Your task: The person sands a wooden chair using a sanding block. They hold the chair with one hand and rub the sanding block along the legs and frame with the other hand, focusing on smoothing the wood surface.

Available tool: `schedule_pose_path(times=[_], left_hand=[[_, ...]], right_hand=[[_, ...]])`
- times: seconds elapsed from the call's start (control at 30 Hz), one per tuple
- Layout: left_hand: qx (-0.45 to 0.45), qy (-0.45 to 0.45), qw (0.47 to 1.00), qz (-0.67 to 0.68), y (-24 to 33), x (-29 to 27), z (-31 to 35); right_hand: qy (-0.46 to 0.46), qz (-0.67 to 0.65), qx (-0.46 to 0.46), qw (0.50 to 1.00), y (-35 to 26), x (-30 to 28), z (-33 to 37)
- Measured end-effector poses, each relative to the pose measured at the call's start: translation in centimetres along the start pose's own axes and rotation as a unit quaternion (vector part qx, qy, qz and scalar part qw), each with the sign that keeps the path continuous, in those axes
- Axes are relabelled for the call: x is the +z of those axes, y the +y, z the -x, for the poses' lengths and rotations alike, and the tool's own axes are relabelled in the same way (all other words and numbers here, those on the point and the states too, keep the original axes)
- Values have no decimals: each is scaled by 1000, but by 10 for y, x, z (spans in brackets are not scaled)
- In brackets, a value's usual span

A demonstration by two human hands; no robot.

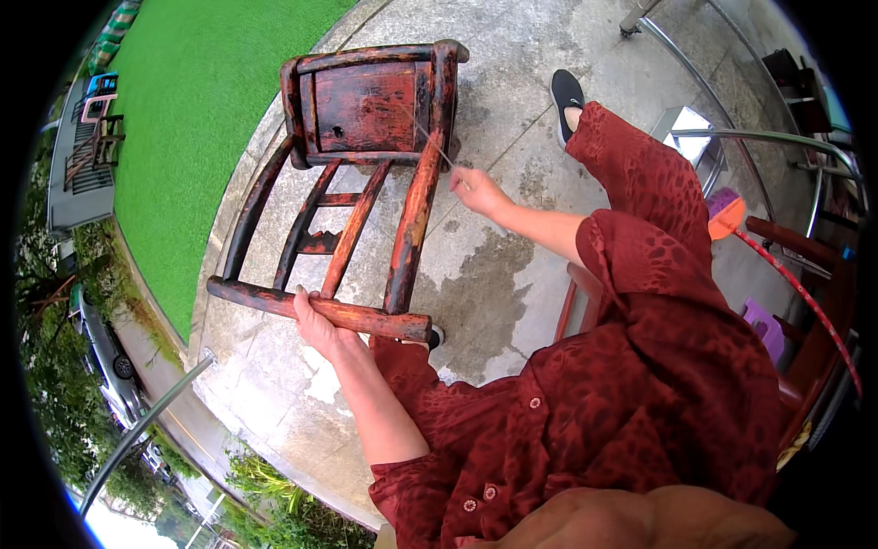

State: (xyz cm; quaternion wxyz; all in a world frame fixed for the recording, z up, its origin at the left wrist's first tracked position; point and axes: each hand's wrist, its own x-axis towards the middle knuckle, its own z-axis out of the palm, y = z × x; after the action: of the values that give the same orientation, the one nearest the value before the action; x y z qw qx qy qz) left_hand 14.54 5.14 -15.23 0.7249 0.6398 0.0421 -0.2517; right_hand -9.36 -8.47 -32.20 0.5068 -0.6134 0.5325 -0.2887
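A small wooden chair (pixel 366 108) with a worn dark red and black finish is in front of me on the paving, its backrest leaning toward me. My left hand (pixel 320 325) grips the thick top rail of the backrest (pixel 366 317), thumb on the upper side. To the right of the chair's side post, my right hand (pixel 480 194) is closed around a thin rod-like tool (pixel 422 133). That tool reaches up and left across the post toward the seat. Its exact kind is too fine to make out.
Concrete paving (pixel 498 82) with damp patches surrounds the chair, and green turf (pixel 210 110) borders it on the left. At right are metal tube frames (pixel 704 69), a shiny box (pixel 686 128), an orange-headed brush (pixel 727 218) and a purple plastic piece (pixel 764 329). A metal rail (pixel 155 412) stands lower left.
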Motion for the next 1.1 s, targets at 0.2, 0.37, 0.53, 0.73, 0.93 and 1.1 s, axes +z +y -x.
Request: schedule_pose_path(times=[0.2, 0.37, 0.53, 0.73, 0.93, 1.1], left_hand=[[16, -39, 999, -2, 5, 5, 17], [21, -41, 999, -2, -1, 1, 4], [27, -32, 999, 6, 0, -6, 3], [27, -37, 999, 25, 2, 1, 13], [42, -42, 997, 39, 6, 6, 23], [46, -49, 998, 19, 9, 11, 31]], right_hand=[[48, 64, -84, 993, 22, 2, -9], [53, 81, 15, 995, 20, -5, -33], [-26, -36, -30, 999, -41, 13, 56], [-92, -19, -189, 978, -76, 26, 132], [13, 39, -172, 984, -26, 16, 88], [-6, -62, -16, 998, -13, 6, 72]])
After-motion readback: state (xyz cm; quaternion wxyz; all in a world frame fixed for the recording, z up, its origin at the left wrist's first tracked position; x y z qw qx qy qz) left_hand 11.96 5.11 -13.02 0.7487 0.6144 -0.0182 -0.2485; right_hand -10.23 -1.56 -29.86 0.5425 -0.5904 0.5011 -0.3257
